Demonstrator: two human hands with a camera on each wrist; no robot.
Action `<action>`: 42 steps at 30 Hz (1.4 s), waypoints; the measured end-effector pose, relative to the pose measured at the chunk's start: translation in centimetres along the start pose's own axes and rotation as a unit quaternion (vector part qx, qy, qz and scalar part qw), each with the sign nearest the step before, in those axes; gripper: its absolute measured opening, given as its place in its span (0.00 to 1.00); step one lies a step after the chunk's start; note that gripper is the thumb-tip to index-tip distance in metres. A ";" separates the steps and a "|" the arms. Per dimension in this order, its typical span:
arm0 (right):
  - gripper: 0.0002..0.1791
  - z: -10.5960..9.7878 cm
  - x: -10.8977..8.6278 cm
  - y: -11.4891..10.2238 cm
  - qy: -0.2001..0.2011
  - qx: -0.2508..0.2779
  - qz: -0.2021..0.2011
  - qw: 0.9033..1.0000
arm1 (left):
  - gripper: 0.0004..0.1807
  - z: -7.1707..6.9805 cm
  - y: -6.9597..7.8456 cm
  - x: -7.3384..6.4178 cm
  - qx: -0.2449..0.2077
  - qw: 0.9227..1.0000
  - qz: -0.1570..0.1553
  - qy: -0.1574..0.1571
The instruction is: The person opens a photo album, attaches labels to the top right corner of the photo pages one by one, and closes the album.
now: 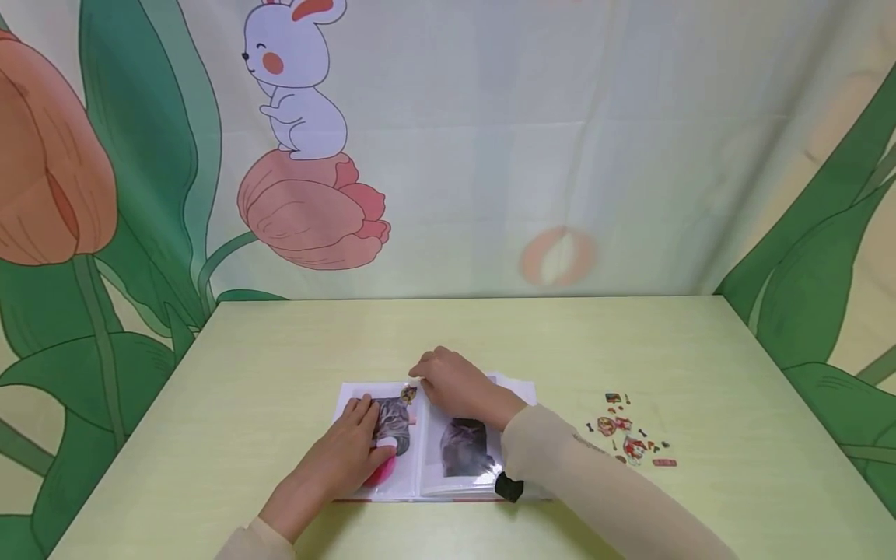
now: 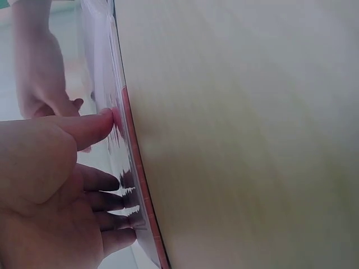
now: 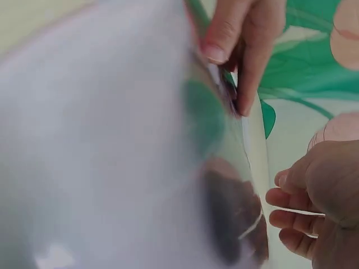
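Note:
An open photo album (image 1: 434, 491) lies on the table, with a photo of a grey striped furry animal (image 1: 393, 424) in its left page. My left hand (image 1: 350, 443) rests on that page, fingers extended over the photo's left side and thumb by a pink round patch (image 1: 380, 471). In the left wrist view its fingertips (image 2: 115, 200) meet the glossy page. A small cartoon sticker (image 1: 409, 394) sits at the photo's upper right corner. Just above it, near the album's top edge, is my right hand (image 1: 451, 381), its fingers loosely bent with nothing visible between them.
The right page bears a darker photo (image 1: 465, 447), partly under the right forearm. Several small cartoon stickers (image 1: 633, 447) lie on a see-through sheet right of the album. A black wrist camera (image 1: 509, 487) hangs below the right sleeve. A printed curtain (image 1: 455, 155) stands behind the table.

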State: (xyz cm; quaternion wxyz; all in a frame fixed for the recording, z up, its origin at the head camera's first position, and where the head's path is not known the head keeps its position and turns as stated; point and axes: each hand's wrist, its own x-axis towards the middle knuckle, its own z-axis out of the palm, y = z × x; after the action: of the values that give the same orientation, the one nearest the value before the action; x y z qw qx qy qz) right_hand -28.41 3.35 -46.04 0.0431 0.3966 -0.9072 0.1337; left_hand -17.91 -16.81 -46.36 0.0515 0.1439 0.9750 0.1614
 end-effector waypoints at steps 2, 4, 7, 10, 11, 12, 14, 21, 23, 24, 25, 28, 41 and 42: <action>0.15 -0.1 -0.8 -0.4 0.003 -0.036 -0.008 0.999 | 0.40 0.0 0.0 0.0 0.001 1.000 0.001 -0.001; 0.16 0.0 -1.5 -0.9 -0.003 -0.075 -0.016 0.997 | 0.40 0.0 0.0 0.0 0.002 1.000 0.003 0.000; 0.20 0.5 -2.5 -1.6 -0.020 -0.112 -0.027 0.993 | 0.40 0.0 -0.1 0.0 0.004 1.000 0.009 0.002; 0.25 1.0 -3.1 -2.2 -0.041 -0.126 -0.034 0.991 | 0.40 0.1 -0.1 0.0 0.006 1.000 0.011 0.001; 0.27 1.2 -3.3 -2.3 -0.048 -0.126 -0.035 0.990 | 0.40 0.1 -0.1 0.0 0.006 1.000 0.012 0.001; 0.28 1.4 -3.4 -2.4 -0.055 -0.125 -0.035 0.990 | 0.40 0.1 -0.1 0.0 0.006 1.000 0.013 0.001; 0.32 1.8 -3.7 -2.7 -0.072 -0.117 -0.032 0.990 | 0.40 0.1 -0.2 0.0 0.006 1.000 0.015 0.001; 0.40 2.3 -4.2 -3.3 -0.099 -0.132 -0.018 0.986 | 0.40 0.0 -0.1 0.0 0.007 1.000 0.011 -0.007; 0.42 2.3 -4.2 -3.3 -0.103 -0.137 -0.012 0.985 | 0.40 0.0 -0.1 0.0 0.008 1.000 0.011 -0.012; 0.43 2.4 -4.1 -3.2 -0.106 -0.139 -0.007 0.985 | 0.40 -0.1 0.0 0.0 0.009 1.000 0.012 -0.015; 0.44 2.3 -4.1 -3.2 -0.108 -0.141 -0.002 0.984 | 0.40 -0.1 0.0 0.0 0.010 1.000 0.013 -0.017; 0.45 2.3 -3.9 -3.0 -0.116 -0.145 0.017 0.982 | 0.40 -0.3 0.0 0.0 0.009 1.000 0.016 -0.023; 0.43 2.0 -4.1 -2.4 -0.096 -0.117 0.016 0.988 | 0.40 -0.2 -0.1 0.3 0.013 0.999 0.010 -0.030; 0.42 2.1 -4.2 -2.4 -0.093 -0.114 0.007 0.989 | 0.41 -0.2 -0.1 0.3 0.013 0.999 0.008 -0.031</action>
State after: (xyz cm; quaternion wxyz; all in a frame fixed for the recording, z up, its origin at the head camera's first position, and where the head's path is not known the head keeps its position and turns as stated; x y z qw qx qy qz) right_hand -23.75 4.15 -48.27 0.0031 0.3936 -0.9192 -0.0081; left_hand -18.21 -16.84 -46.21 0.0789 0.1577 0.9737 0.1442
